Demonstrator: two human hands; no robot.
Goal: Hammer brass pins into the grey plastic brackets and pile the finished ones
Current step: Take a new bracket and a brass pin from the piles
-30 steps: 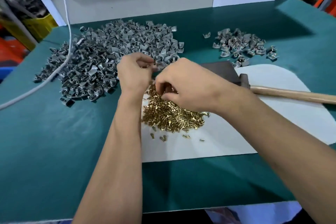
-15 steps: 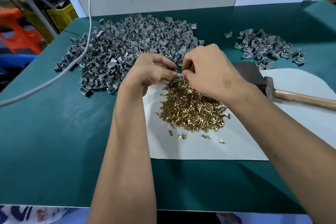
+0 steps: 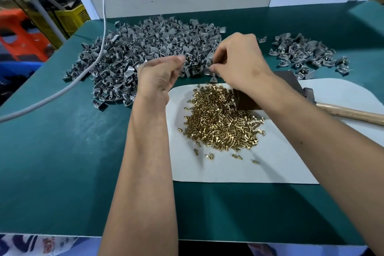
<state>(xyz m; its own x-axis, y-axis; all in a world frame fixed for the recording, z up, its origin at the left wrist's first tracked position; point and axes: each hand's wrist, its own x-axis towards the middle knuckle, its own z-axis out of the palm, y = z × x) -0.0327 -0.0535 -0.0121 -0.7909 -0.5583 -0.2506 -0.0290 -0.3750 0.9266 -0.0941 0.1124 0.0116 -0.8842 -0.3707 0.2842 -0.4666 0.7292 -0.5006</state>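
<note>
Over the near edge of the big bracket heap [image 3: 149, 52], your left hand [image 3: 159, 78] hangs with blurred fingers loosely curled; whether it holds anything I cannot tell. Your right hand [image 3: 241, 62] pinches something small, too hidden to name. Brass pins [image 3: 220, 122] lie on white paper [image 3: 270, 164]; finished brackets [image 3: 305, 54] far right.

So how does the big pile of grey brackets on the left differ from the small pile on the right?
The big bracket pile is far larger and more spread out than the small bracket pile. A white cord crosses the big pile; nothing crosses the small one. The big pile sits left of both hands, the small one beyond the hammer. Both hold the same grey plastic brackets and lie on the green table mat.
</note>
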